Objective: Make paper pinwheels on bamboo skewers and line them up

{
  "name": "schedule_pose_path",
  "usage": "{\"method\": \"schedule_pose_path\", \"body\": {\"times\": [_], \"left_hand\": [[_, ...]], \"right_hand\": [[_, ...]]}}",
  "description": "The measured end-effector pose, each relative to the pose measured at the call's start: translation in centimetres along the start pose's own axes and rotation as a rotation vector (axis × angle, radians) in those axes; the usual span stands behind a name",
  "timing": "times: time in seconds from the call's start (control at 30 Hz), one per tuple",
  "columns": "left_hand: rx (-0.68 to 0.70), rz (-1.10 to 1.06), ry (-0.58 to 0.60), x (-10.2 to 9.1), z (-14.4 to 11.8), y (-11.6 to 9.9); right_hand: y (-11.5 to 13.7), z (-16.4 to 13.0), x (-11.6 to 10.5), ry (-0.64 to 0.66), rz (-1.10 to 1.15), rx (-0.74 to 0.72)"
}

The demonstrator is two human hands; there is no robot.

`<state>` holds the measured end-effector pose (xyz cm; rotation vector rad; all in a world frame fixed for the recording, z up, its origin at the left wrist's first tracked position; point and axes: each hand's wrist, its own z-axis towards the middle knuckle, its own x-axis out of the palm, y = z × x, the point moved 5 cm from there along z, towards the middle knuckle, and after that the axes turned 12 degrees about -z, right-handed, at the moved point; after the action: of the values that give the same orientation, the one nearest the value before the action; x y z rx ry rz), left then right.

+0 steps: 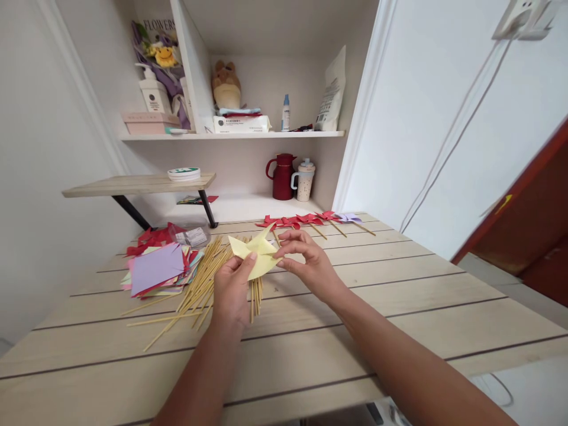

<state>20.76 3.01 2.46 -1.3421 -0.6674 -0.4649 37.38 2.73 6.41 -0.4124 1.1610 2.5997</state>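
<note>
A yellow paper pinwheel (261, 260), its corners partly folded in, is held above the table in front of me. My left hand (234, 287) grips it from the left, thumb pressed near its middle. At its right corner, my right hand (306, 260) pinches the paper's edge between thumb and fingers. Below and behind the left hand lies a loose heap of thin wooden sticks (199, 290). To their left sits a stack of coloured paper sheets (157, 269), a purple one on top.
Finished red pinwheels (310, 219) and a purple pinwheel (350, 218) on sticks lie along the table's back. Red paper pieces (151, 238) and a clear plastic packet (193, 236) are behind the stack. A small raised shelf (146, 184) stands back left; a red jug (283, 177) and cup (305, 180) are behind.
</note>
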Motion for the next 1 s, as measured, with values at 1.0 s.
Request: {"method": "schedule_pose_path", "body": {"times": [1.0], "left_hand": [[-0.052,0.172,0.051,0.4,-0.4,0.7]], "right_hand": [[-1.3,-0.3,0.9,0.129,0.119,0.37]]}}
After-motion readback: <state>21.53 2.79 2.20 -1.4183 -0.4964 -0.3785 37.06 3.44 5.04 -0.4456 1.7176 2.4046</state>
